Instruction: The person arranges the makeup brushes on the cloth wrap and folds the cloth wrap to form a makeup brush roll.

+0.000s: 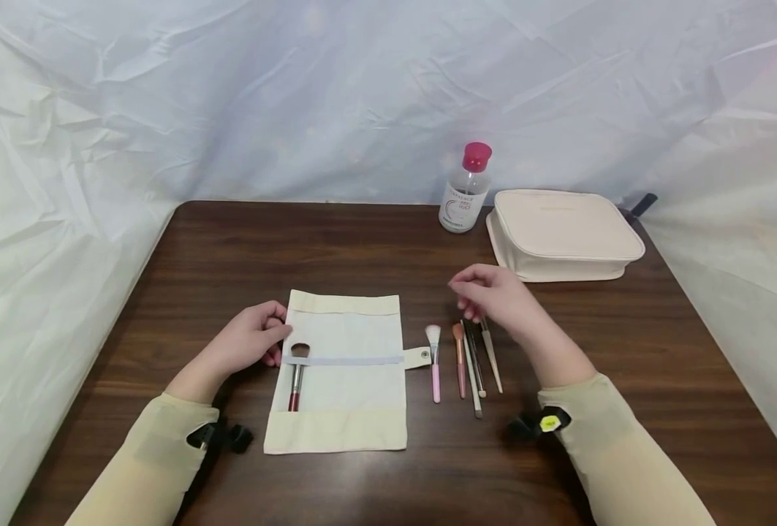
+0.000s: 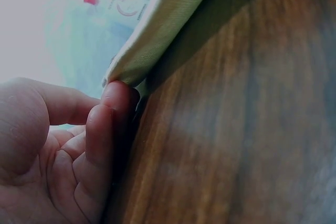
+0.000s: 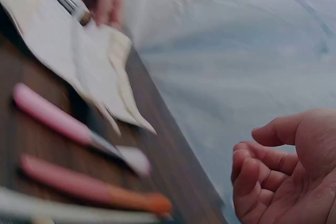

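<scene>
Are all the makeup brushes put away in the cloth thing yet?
Not yet. One red-handled brush already lies on the open cloth roll. Right now, the left hand touches the roll's edge, and the right hand, empty, is near the loose brushes. Those, including the pink-handled one, seem left to do.

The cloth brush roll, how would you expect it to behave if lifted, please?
The cloth brush roll is probably floppy, as its edges look wavy in the right wrist view. It is likely light, being thin fabric. The red-handled brush near one edge may make that side sag.
</scene>
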A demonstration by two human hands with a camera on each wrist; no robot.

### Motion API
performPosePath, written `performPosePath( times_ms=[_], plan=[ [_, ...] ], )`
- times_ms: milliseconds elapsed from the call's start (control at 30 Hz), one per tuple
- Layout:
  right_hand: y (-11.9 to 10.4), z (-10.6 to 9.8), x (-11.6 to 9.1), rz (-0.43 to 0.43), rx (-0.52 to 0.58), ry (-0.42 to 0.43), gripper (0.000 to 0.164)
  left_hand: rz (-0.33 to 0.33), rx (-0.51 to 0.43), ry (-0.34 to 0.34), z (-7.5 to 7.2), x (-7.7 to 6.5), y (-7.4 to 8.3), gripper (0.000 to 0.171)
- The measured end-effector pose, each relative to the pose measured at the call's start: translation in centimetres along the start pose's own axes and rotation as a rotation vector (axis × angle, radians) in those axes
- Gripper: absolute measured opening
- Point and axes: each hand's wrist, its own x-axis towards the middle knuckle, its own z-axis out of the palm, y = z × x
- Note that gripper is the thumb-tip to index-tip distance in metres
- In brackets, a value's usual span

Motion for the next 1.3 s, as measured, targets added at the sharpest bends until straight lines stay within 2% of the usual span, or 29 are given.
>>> performPosePath(
  times_ms=[167,333,467,667,1067,1167,1300],
  plan=[
    [1.5,-2.8,-0.5,0.065,0.019,0.013,0.035,0.004,0.002,0.007,-0.2,-0.1,-0.2,0.023],
    [2.8,-3.9,-0.8,0.116,-0.049,0.02,0.031,0.019,-0.025,0.004,-0.3,-0.3,-0.5,0.022],
    [3.8,-3.7,-0.7,0.139,-0.161,0.031,0.026,0.036,-0.037,0.005,-0.3,-0.4,-0.5,0.022],
    [3.8,-2.8,-0.4,0.157,-0.378,0.052,0.026,0.033,-0.039,0.007,-0.4,-0.6,-0.4,0.023],
    [3.5,-2.0,-0.2,0.197,-0.59,0.042,0.022,0.041,-0.02,-0.002,-0.3,-0.3,0.0,0.022],
    [3.7,-2.1,-0.1,0.208,-0.592,0.043,0.02,0.039,-0.019,-0.006,-0.2,-0.2,-0.1,0.022],
    [4.2,-2.4,-0.2,0.207,-0.47,0.038,0.019,0.036,-0.013,-0.009,0.0,-0.1,-0.1,0.022]
  ],
)
